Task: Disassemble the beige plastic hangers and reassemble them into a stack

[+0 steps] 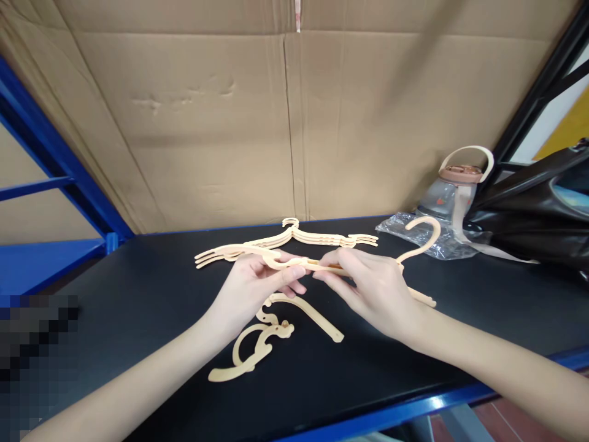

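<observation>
Both hands hold one cream plastic clothes hanger (422,245) above the table, its curved hook sticking up on the right. My left hand (257,276) grips the hanger's left end, thumb in front. With fingertips pinched on the arm's middle, my right hand (368,282) hides part of the hanger. Below them lie loose hanger parts: a long arm piece (317,316) and several curved pieces (257,347) overlapping one another. Behind the hands rests a stack of cream hangers (317,236), hooks toward the cardboard.
A cardboard wall (207,123) closes off the back of the black table (161,368). At the right stand a clear bottle (446,196) with a loop handle, crinkled plastic bags (405,227) and a black bag (529,202). A blue metal frame (87,178) rises on the left.
</observation>
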Tool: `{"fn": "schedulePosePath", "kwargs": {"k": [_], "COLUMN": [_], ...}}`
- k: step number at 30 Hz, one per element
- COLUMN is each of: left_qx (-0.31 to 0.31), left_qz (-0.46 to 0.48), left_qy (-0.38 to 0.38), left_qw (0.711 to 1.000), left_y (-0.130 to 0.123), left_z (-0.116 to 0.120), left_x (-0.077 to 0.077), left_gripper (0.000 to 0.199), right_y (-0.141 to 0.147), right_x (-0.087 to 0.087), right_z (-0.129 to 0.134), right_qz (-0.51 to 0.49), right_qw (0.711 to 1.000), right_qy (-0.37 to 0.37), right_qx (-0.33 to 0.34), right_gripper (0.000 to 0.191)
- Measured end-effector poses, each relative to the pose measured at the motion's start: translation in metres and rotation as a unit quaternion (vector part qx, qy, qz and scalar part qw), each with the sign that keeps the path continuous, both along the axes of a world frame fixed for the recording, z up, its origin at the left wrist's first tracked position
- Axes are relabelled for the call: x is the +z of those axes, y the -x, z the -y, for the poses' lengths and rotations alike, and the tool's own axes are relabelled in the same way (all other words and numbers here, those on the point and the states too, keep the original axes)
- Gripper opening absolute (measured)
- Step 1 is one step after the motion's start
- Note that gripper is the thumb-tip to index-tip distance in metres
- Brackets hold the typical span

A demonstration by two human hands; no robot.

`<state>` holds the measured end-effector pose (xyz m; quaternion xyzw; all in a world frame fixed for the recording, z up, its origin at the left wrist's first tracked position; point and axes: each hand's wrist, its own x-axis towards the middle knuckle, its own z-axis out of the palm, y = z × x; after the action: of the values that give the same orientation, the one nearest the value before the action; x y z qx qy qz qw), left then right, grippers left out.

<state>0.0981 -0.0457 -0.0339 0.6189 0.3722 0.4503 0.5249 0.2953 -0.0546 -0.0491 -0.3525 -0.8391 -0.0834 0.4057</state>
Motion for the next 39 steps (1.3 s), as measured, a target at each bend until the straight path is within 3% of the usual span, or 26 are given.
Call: {"fn": "schedulePosePath", "kwargs": {"k": [2,5,8,12,15,17,21,23,25,26,28,30,32,35,39], "left_qx": [0.007,0.036,0.08,0.149,0.199,0.209,0.168,0.112,0.05,0.035,0.041,0.061,0.064,0.052,0.038], "left_qz": [0.018,0.056,0.103,0.195,0.244,0.256,0.229,0.13,-0.09,-0.23,-0.481,-0.625,-0.688,-0.72,-0.709], "left_qy": [-0.012,-0.004,0.014,0.039,0.056,0.06,0.05,0.035,-0.022,-0.069,-0.157,-0.195,-0.193,-0.189,-0.187], "left_qw": [1.0,0.998,0.991,0.969,0.947,0.942,0.958,0.985,0.994,0.97,0.861,0.753,0.697,0.666,0.678], "left_y": [0.0,0.005,0.015,0.031,0.038,0.039,0.034,0.031,0.031,0.031,0.034,0.037,0.038,0.036,0.033], "left_z": [0.001,-0.002,-0.011,-0.026,-0.032,-0.033,-0.029,-0.026,-0.022,-0.021,-0.018,-0.015,-0.012,-0.008,-0.005], "left_x": [0.001,0.005,0.012,0.025,0.032,0.034,0.03,0.028,0.025,0.023,0.019,0.016,0.013,0.012,0.01], "left_gripper": [0.009,0.011,0.014,0.006,0.012,0.012,0.012,0.021,0.027,0.027,0.029,0.031,0.027,0.025,0.026], "right_y": [0.001,0.001,-0.001,-0.007,-0.014,-0.018,-0.023,-0.025,-0.025,-0.026,-0.026,-0.027,-0.027,-0.026,-0.024], "right_x": [0.001,0.004,0.008,0.012,0.014,0.015,0.016,0.016,0.017,0.018,0.019,0.02,0.02,0.018,0.016], "right_z": [0.0,0.0,-0.003,-0.009,-0.017,-0.021,-0.027,-0.027,-0.027,-0.026,-0.026,-0.026,-0.027,-0.028,-0.026], "right_qz": [0.003,0.04,0.097,0.087,0.019,-0.018,-0.02,-0.034,-0.058,-0.069,-0.082,-0.081,-0.071,-0.054,-0.047], "right_qw": [1.0,0.994,0.976,0.962,0.974,0.986,0.99,0.989,0.989,0.988,0.986,0.986,0.986,0.987,0.987], "right_qy": [-0.016,-0.104,-0.187,-0.227,-0.183,-0.094,0.07,0.08,0.074,0.07,0.063,0.064,0.068,0.073,0.087], "right_qx": [0.0,-0.009,-0.057,-0.124,-0.131,-0.133,-0.123,-0.116,-0.116,-0.119,-0.128,-0.134,-0.135,-0.13,-0.127], "right_gripper": [0.01,0.015,0.022,0.031,0.034,0.028,0.018,0.019,0.019,0.019,0.019,0.019,0.018,0.015,0.015]}}
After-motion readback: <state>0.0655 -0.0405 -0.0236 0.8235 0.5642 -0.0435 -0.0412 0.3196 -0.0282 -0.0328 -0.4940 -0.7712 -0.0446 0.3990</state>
